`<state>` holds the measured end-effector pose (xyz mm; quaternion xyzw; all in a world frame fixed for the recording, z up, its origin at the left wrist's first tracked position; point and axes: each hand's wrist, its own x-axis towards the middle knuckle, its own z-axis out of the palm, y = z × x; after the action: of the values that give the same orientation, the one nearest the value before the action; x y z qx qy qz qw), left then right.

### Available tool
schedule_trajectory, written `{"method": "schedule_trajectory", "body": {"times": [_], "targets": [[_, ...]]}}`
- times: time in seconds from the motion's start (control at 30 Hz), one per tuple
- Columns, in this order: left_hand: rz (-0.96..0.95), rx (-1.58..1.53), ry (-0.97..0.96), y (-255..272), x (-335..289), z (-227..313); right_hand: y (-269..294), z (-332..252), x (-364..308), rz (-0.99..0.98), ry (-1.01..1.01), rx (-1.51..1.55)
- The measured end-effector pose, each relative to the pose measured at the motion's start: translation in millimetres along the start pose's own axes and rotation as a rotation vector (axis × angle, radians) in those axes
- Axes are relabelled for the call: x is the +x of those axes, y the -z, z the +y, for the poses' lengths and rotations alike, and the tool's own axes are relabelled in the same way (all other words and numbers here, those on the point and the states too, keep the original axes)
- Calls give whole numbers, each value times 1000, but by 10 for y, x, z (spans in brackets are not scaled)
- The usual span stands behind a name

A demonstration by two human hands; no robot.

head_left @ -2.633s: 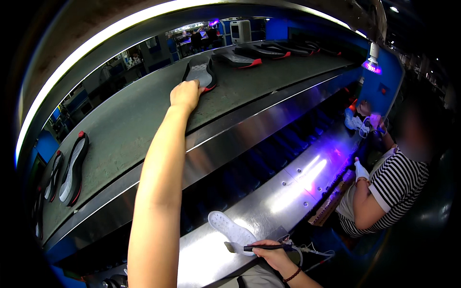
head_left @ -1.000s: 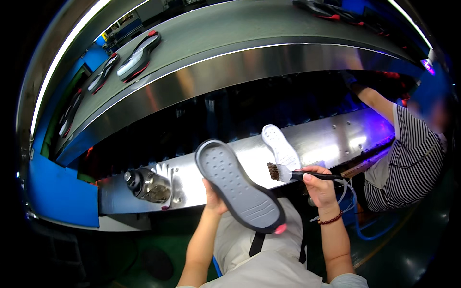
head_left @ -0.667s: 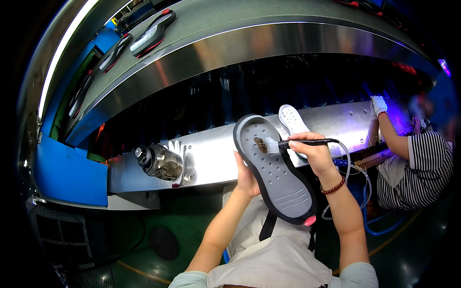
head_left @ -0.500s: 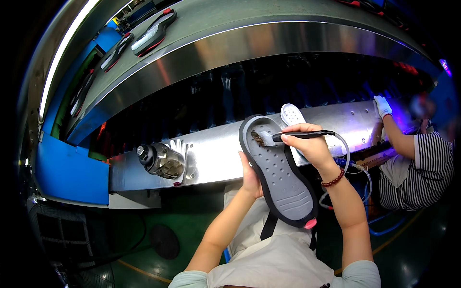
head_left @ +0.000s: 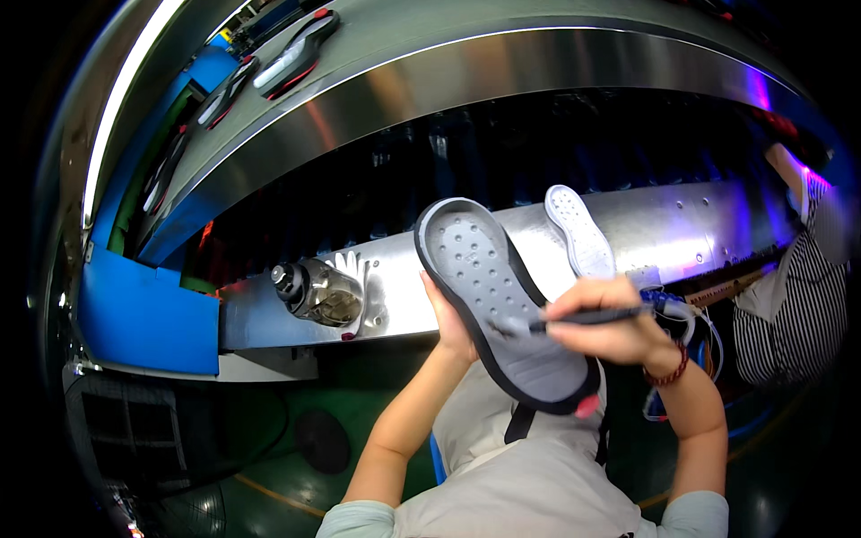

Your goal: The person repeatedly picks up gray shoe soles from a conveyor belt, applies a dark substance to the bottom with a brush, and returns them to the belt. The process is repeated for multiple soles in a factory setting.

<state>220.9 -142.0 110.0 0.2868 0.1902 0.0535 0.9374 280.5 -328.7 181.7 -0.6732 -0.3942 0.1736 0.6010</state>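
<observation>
My left hand [head_left: 451, 325] grips the left edge of a grey shoe sole [head_left: 475, 255] with a black rim, tilted over my lap, its dimpled inner face up. A pink-red patch [head_left: 587, 406] marks its lower end. In my right hand [head_left: 614, 327] is a brush [head_left: 587, 316] with a black handle, slightly blurred by motion. Its bristles meet the sole's surface below the dimples, right of the middle. A pale tube [head_left: 686, 318] shows beyond that hand. Farther off, a white dimpled sole [head_left: 578, 231] lies on the metal bench.
A dark-capped clear bottle [head_left: 323, 294] and a white glove [head_left: 348, 264] rest on the bench [head_left: 395, 296]. Above runs a green belt [head_left: 404, 36] carrying several soles [head_left: 296, 58]. At right is a person in a striped top [head_left: 789, 314]. A blue metal housing [head_left: 148, 314] stands left.
The brush has gone from the sole's far end down toward its lower half. The sole has shifted slightly left in view. The co-worker's gloved hand has left the bench.
</observation>
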Motion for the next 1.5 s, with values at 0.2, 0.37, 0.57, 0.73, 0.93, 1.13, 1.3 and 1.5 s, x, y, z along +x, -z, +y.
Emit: {"method": "schedule_trajectory", "body": {"times": [0.2, 0.37, 0.57, 0.73, 0.93, 1.13, 1.3, 1.5], "targets": [[-150, -66, 77, -194, -109, -88, -34, -88, 278, 56, 53, -1], [-184, -62, 10, 10, -24, -10, -26, -147, 94, -118, -16, 238], [-5, 6, -57, -294, -100, 77, -35, -61, 125, -39, 210, 9], [-21, 13, -135, -143, 57, 124, 75, -117, 41, -3, -41, 289], [-171, 4, -220, -137, 113, 233, 61, -76, 6, -155, 123, 183], [35, 51, -300, -437, 47, 307, 150, 18, 12, -20, -99, 241], [-114, -1, -223, -355, 66, 431, 256, 5, -102, -258, -12, 346], [-103, 21, -254, -353, 136, 481, 176, 88, -140, -172, 111, 204]]}}
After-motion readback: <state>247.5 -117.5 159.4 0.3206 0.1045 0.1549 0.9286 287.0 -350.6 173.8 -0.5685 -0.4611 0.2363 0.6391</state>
